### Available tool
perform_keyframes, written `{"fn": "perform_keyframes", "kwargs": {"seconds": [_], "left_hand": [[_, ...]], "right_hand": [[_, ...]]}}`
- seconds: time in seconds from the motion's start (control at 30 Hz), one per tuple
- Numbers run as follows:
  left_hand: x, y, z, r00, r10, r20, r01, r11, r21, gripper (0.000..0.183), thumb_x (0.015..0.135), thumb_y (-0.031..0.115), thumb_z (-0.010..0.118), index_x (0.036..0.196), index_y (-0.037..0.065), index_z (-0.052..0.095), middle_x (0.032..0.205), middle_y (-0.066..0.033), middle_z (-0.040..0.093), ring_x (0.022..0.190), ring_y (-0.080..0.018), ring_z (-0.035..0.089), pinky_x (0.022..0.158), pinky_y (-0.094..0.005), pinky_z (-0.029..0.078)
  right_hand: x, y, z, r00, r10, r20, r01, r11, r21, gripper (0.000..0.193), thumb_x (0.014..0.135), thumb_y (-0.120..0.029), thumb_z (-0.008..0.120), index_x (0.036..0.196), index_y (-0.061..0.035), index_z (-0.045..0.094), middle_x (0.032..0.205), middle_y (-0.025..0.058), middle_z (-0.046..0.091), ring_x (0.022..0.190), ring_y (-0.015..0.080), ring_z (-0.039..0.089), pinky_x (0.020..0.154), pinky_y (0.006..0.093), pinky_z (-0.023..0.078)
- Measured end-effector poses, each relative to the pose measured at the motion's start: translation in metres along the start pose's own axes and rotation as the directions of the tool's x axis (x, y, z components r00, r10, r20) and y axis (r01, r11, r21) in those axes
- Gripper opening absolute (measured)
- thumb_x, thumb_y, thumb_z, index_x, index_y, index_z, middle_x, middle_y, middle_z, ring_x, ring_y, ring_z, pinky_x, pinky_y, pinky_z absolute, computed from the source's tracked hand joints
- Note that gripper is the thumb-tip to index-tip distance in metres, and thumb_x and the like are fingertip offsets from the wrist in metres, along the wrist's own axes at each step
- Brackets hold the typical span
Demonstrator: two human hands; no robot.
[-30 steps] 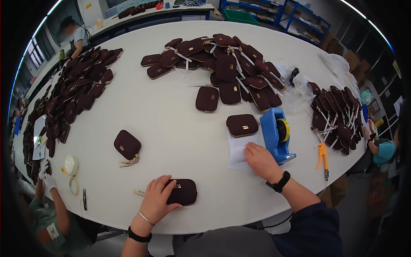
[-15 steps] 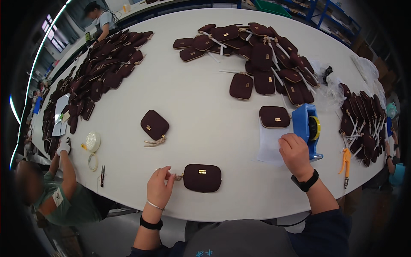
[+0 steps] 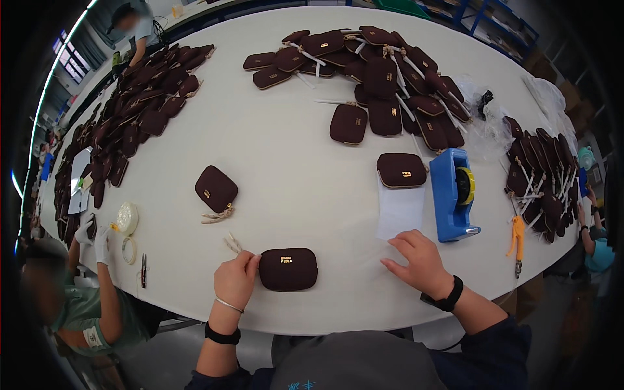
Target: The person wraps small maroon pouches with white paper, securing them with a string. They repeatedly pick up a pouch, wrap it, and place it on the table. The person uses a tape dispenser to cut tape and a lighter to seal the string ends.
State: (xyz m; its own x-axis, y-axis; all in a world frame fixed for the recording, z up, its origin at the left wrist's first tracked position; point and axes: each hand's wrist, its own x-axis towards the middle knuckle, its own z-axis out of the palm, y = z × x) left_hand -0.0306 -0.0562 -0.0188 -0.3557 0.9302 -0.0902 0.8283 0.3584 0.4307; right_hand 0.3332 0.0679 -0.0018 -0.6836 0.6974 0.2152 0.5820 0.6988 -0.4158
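Dark pouch (image 3: 288, 270), left hand (image 3: 236, 279) pinching its tassel (image 3: 232, 244), right hand (image 3: 419, 263) spread open, near white paper (image 3: 400, 213)

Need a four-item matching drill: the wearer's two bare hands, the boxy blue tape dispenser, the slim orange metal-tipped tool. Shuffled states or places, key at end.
Items
1. Bare left hand
2. Bare right hand
3. Boxy blue tape dispenser
4. Slim orange metal-tipped tool

States or places
A. Carries a yellow-and-black tape roll
B. Fingers spread, holding nothing, near the flat white paper sheet
C. Lies beside the right-hand heap of dark maroon pouches
D. At the pale cord tassel end of a rounded maroon pouch

Pairs: 1-D, 2-B, 3-A, 4-C
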Motion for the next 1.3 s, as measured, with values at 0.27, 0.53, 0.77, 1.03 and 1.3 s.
{"fn": "perform_keyframes", "kwargs": {"seconds": [0.27,0.53,0.77,1.03,1.3], "left_hand": [[0.005,0.011,0.016,0.947,0.093,-0.307,-0.124,0.989,-0.084,0.005,0.086,0.015,0.068,0.085,0.011,0.065,0.072,-0.0093,0.062,0.065,-0.0305,0.062,0.057,-0.0389,0.049],[0.011,0.009,0.014,0.980,-0.018,-0.199,-0.050,0.942,-0.332,0.013,0.083,0.007,0.071,0.090,0.002,0.061,0.083,-0.0125,0.067,0.075,-0.0254,0.065,0.069,-0.0329,0.053],[0.007,-0.015,0.017,0.972,-0.115,0.204,0.219,0.754,-0.620,0.024,0.084,0.009,0.072,0.102,-0.004,0.063,0.089,-0.0077,0.068,0.081,-0.0134,0.064,0.076,-0.0268,0.053],[0.003,0.003,0.003,0.906,0.008,0.424,0.274,0.752,-0.599,0.021,0.090,0.009,0.066,0.107,-0.003,0.063,0.098,-0.0058,0.068,0.092,-0.0120,0.063,0.085,-0.0268,0.050],[-0.018,0.036,-0.014,0.912,0.192,0.361,0.298,0.291,-0.909,0.028,0.097,0.010,0.055,0.121,-0.004,0.055,0.100,-0.0050,0.066,0.107,-0.0194,0.061,0.098,-0.0308,0.045]], "right_hand": [[0.047,-0.004,0.023,0.940,0.323,0.109,-0.309,0.943,-0.125,0.050,0.073,-0.027,0.081,0.106,0.0028,0.057,0.099,0.0174,0.058,0.093,0.0342,0.057,0.078,0.0413,0.049],[0.043,0.008,0.031,0.949,0.284,0.137,-0.299,0.948,0.109,0.029,0.067,-0.013,0.082,0.078,-0.0028,0.057,0.086,0.0121,0.054,0.084,0.0298,0.055,0.072,0.0379,0.047],[0.058,-0.008,0.022,0.993,0.117,0.004,-0.117,0.993,-0.033,0.031,0.068,-0.016,0.083,0.081,0.0003,0.060,0.098,0.0157,0.051,0.096,0.0326,0.049,0.080,0.0396,0.043],[0.061,0.018,0.036,0.983,0.100,0.152,-0.117,0.988,0.105,0.025,0.074,-0.016,0.078,0.084,0.0007,0.063,0.097,0.0150,0.052,0.096,0.0311,0.050,0.081,0.0392,0.043],[0.060,0.007,0.010,0.795,0.364,0.485,-0.605,0.423,0.674,0.013,0.086,-0.012,0.069,0.093,-0.0013,0.066,0.083,0.0060,0.069,0.075,0.0185,0.067,0.070,0.0288,0.052]]}}
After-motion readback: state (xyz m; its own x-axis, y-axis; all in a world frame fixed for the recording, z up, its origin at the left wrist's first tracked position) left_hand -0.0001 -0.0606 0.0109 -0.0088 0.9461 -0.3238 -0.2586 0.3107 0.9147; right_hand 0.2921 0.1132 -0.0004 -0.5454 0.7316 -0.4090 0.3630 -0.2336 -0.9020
